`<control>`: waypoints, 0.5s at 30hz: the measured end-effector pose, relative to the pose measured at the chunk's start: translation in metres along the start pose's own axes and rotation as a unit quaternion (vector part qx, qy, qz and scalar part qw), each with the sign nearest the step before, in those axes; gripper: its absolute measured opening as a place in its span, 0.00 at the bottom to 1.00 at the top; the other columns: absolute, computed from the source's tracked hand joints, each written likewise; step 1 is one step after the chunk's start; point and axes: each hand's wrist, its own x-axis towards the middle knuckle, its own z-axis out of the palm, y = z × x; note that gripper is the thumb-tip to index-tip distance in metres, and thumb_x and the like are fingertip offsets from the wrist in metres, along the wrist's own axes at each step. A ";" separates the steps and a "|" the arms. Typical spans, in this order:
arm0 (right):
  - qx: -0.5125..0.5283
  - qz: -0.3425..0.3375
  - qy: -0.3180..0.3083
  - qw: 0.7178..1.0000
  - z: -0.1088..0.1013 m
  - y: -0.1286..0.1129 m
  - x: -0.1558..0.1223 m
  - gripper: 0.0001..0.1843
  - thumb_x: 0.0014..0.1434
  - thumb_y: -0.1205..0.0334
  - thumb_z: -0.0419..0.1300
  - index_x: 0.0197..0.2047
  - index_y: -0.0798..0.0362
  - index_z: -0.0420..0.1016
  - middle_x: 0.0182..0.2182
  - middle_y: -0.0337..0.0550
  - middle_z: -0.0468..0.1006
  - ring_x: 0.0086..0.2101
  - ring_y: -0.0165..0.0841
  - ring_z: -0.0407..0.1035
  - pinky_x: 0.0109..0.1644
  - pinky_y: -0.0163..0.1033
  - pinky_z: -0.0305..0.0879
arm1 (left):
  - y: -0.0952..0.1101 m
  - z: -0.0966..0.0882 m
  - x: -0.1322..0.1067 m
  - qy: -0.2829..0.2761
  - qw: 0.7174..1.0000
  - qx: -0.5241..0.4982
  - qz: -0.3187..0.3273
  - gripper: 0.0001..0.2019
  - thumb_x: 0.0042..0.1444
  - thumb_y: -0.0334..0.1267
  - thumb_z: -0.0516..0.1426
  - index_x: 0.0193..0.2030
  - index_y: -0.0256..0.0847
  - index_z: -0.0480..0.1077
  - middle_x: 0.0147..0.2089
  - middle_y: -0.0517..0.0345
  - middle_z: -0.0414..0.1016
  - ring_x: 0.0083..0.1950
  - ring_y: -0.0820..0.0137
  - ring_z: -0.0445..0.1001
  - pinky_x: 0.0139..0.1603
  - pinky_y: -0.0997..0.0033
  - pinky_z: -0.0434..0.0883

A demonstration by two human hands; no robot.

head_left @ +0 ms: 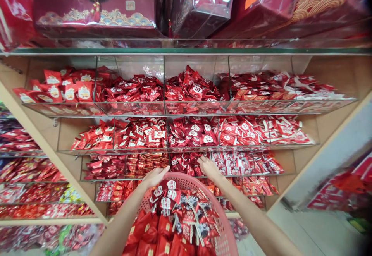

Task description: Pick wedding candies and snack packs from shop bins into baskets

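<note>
My left hand [155, 177] hangs just above the rim of a pink plastic mesh basket [186, 178], its fingers straight and nothing visible in them. My right hand [209, 169] reaches past the rim to a clear acrylic bin of dark red packets [186, 163], with its fingertips down among them. Those fingertips are partly hidden. The basket is heaped with red and dark patterned wrapped packets [174, 213], and bigger red pouches [154, 229] lie at its near side.
Tiered acrylic bins of red and white packets [192, 132] fill a wooden shelf unit [69, 140]. Large red gift boxes [93, 4] stand on a glass shelf above. More red goods line side shelves at left and right, and a pale floor [305, 236] shows at lower right.
</note>
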 end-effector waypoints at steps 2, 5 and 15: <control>0.055 -0.031 0.045 0.997 -0.005 -0.005 -0.013 0.16 0.62 0.72 0.46 0.49 0.51 0.67 0.48 0.49 0.72 0.47 0.36 0.70 0.50 0.40 0.66 | 0.000 0.000 0.000 0.002 1.000 0.001 0.001 0.38 0.52 0.70 0.37 0.40 0.44 0.76 0.45 0.51 0.79 0.47 0.53 0.74 0.47 0.64 0.65; 0.212 -0.138 0.175 0.951 -0.013 -0.020 -0.040 0.16 0.63 0.71 0.46 0.52 0.49 0.64 0.54 0.48 0.67 0.51 0.32 0.67 0.53 0.39 0.67 | 0.000 0.000 0.000 0.003 1.000 0.001 0.001 0.38 0.52 0.70 0.37 0.38 0.43 0.76 0.44 0.51 0.79 0.46 0.54 0.74 0.45 0.65 0.65; 0.189 -0.283 0.298 0.892 -0.026 -0.061 -0.079 0.13 0.61 0.72 0.49 0.49 0.53 0.63 0.53 0.51 0.72 0.51 0.35 0.68 0.49 0.38 0.71 | -0.002 0.002 0.001 0.004 1.000 -0.003 0.004 0.39 0.52 0.70 0.36 0.40 0.43 0.76 0.42 0.50 0.80 0.46 0.54 0.75 0.44 0.65 0.65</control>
